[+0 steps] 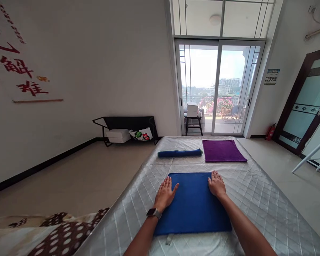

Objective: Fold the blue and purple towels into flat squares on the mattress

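Note:
A blue towel (193, 209) lies flat and square on the quilted silver mattress (130, 202) in front of me. On its far left corner area rests my left hand (165, 193), fingers stretched out and thumb spread over the cloth. My right hand (217, 184) lies flat at the far right corner, its fingers extended along the edge. Neither hand grips anything. Beyond the towel sits a rolled blue towel (180, 153), lying crosswise. To the right of the roll, a purple towel (224, 150) is spread flat.
A brown and cream patterned blanket (69, 233) is at the lower left. By the wall stands a black rack (129, 123) with white boxes (118, 135). A stool (193, 122) stands by the sliding glass door (218, 89). White furniture legs (309, 156) are on the right.

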Available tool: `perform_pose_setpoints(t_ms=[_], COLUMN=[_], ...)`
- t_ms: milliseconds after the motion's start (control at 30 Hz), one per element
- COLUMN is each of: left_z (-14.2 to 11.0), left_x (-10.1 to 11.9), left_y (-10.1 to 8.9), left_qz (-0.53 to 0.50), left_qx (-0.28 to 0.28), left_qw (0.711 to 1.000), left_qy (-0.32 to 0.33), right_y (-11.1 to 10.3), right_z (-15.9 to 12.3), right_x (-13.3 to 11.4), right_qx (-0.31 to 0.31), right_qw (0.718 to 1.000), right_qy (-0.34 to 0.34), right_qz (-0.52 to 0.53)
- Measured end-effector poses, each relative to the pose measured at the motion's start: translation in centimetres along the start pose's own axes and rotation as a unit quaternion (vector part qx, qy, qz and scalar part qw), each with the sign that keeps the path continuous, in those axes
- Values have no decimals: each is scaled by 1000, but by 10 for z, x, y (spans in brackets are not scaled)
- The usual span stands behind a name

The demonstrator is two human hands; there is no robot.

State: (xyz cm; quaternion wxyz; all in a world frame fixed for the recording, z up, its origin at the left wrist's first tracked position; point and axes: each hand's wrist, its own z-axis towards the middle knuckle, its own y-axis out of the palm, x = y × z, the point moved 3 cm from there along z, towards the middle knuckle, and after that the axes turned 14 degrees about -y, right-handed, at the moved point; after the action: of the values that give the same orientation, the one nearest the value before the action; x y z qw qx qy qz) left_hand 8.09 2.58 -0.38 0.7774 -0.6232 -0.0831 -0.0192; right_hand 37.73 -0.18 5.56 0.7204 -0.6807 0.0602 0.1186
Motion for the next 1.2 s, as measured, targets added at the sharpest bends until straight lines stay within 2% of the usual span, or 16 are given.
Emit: perform_pose_setpoints(t_ms=[167,400,533,600,700,867,933,967,1000,1067,1200], left_z=[1,1,4,4,-6,-53,-68,-72,-73,-69,-51], left_x=[5,4,-1,3,35,134,157,161,159,142,75], left_y=[2,5,3,-2,-12,-16,-12,-10,-8,-5,-5], left_qz=[-18,-38,-25,-24,-41,-84,-86,-85,-82,-73,-35], left_qx=[14,18,11,22,40,2,-23,-34,-42,-51,-46], left_qw=[1000,999,1000,999,998,974,964,963,964,969,987], left_qy=[-6,-4,5,7,38,209,249,254,251,228,147], right_y=[-11,1,2,2,2,4,6,7,8,10,13], right_z=[-14,-59,-66,-65,-64,-65,-64,-64,-64,-62,-61], right_x=[-8,-7,-7,-8,-9,-8,-7,-6,-6,-5,-4], right_qx=[16,-19,-21,-17,-14,-6,-6,-5,-4,1,4], right_qw=[1000,999,999,999,1000,1000,999,999,999,999,1000], right_qy=[-12,-31,-28,-27,-26,-29,-33,-34,-34,-31,-25], right_qz=[-16,-9,-3,2,5,9,8,8,8,11,14])
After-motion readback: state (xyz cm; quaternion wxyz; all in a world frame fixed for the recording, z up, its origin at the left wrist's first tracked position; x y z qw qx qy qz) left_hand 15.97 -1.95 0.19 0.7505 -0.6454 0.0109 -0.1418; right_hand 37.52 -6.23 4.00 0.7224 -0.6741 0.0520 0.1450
